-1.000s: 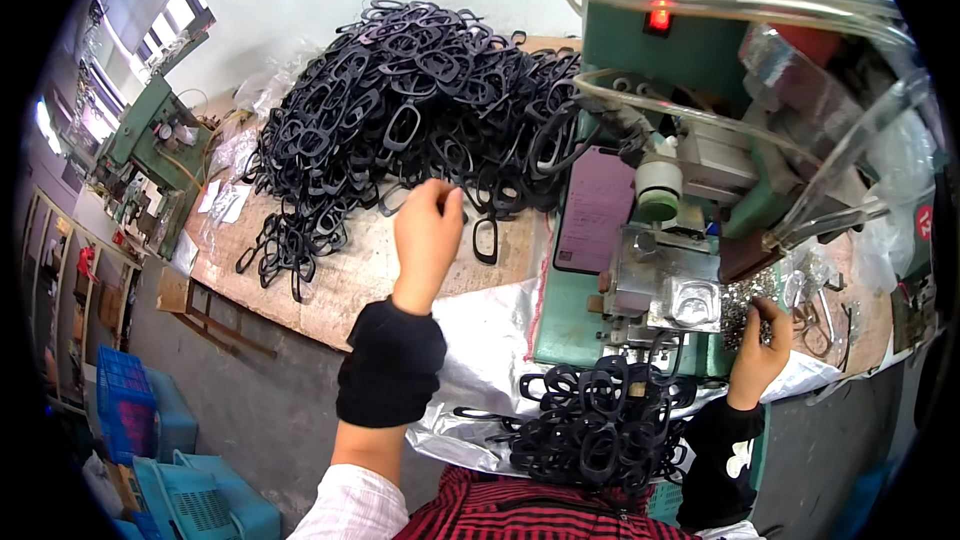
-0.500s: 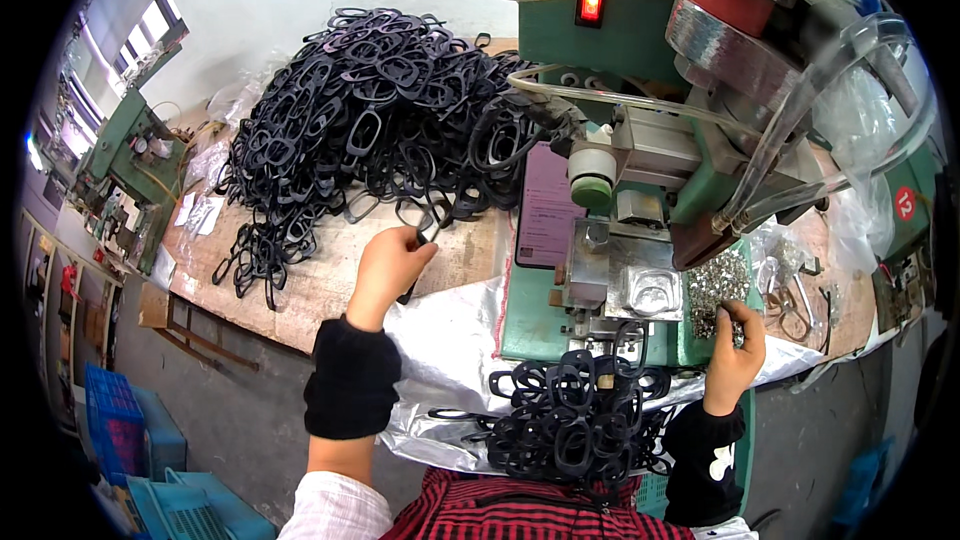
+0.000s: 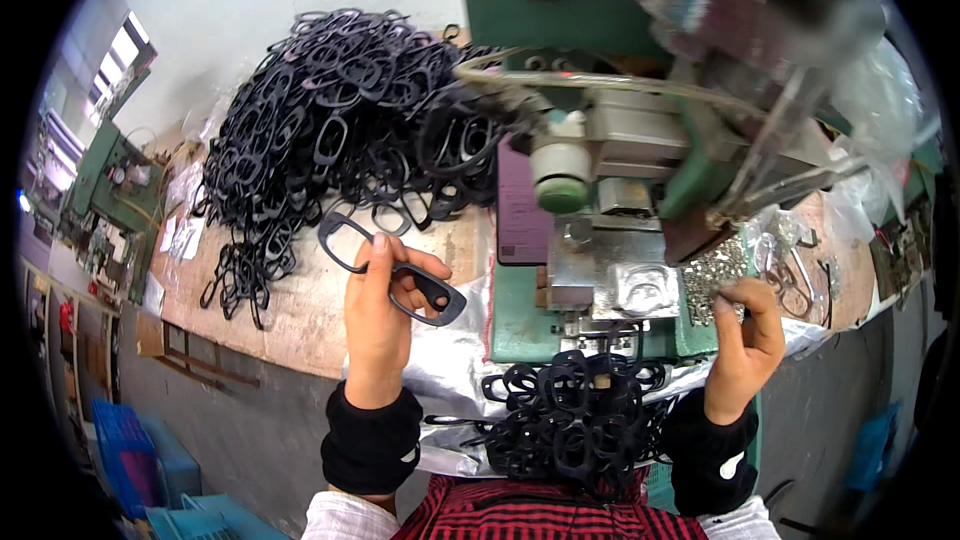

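Note:
My left hand (image 3: pixel 378 315) holds a black eyeglass frame front (image 3: pixel 455 306) between thumb and fingers, raised and tilted above the bench's front edge. My right hand (image 3: pixel 745 345) is at the small metal parts (image 3: pixel 706 285) heaped on the green machine base, thumb and fingertips pinched together. What it pinches, if anything, is too small to make out. Between the hands stands a green machine (image 3: pixel 580 10) with a lit red switch. Its metal fixture (image 3: pixel 645 288) sits under the head, left of the metal parts.
A big heap of black frame fronts (image 3: pixel 330 120) covers the bench (image 3: pixel 200 290) at the back left. More frame fronts (image 3: pixel 575 430) lie piled close to my body. A purple card (image 3: pixel 520 205) stands beside the fixture. Clear hoses and pliers-like tools (image 3: pixel 800 290) are at the right.
My left hand has brought a frame front away from the big heap, toward me, and turned it up. My right hand stays at the metal parts. The view has shifted slightly.

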Demonstrator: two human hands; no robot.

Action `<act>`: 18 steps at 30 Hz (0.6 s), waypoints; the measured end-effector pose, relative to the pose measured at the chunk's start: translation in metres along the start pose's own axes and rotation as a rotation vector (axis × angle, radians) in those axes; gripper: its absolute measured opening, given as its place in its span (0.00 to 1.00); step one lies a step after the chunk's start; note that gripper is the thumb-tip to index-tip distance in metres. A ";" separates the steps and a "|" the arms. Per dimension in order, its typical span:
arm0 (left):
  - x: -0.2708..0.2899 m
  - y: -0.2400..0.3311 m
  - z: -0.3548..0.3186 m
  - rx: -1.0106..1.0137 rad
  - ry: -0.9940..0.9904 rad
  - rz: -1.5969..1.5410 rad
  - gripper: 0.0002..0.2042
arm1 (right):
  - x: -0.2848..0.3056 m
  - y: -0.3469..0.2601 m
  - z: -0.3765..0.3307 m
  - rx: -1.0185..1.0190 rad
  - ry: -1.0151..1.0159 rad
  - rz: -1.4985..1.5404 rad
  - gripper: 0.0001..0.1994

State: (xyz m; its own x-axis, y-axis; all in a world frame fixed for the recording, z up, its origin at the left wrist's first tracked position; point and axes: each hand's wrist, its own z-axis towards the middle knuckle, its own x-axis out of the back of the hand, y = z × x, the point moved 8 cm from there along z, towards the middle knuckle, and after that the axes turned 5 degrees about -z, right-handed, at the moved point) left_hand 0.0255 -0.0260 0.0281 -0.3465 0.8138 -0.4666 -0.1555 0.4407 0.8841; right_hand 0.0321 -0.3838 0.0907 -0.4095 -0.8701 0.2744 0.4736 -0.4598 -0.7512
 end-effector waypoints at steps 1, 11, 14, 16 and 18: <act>-0.007 -0.006 0.002 -0.003 -0.010 -0.011 0.15 | -0.008 -0.010 0.007 0.056 -0.010 0.013 0.07; -0.063 0.014 -0.020 -0.121 -0.042 0.013 0.16 | -0.055 -0.008 0.009 -0.201 -0.069 0.454 0.13; -0.115 0.076 -0.048 -0.541 -0.086 0.051 0.19 | -0.060 -0.004 0.006 -0.308 -0.115 0.578 0.21; -0.151 0.106 -0.070 -0.861 -0.252 0.031 0.19 | -0.064 -0.006 0.007 -0.339 -0.124 0.666 0.23; -0.164 0.114 -0.065 -0.864 -0.223 0.182 0.18 | -0.064 -0.004 0.005 -0.373 -0.155 0.713 0.25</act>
State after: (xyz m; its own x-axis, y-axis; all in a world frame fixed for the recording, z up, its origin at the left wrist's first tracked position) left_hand 0.0041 -0.1342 0.2068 -0.2604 0.9372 -0.2322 -0.7859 -0.0661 0.6148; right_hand 0.0604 -0.3267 0.0793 0.0172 -0.9584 -0.2849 0.2778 0.2783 -0.9194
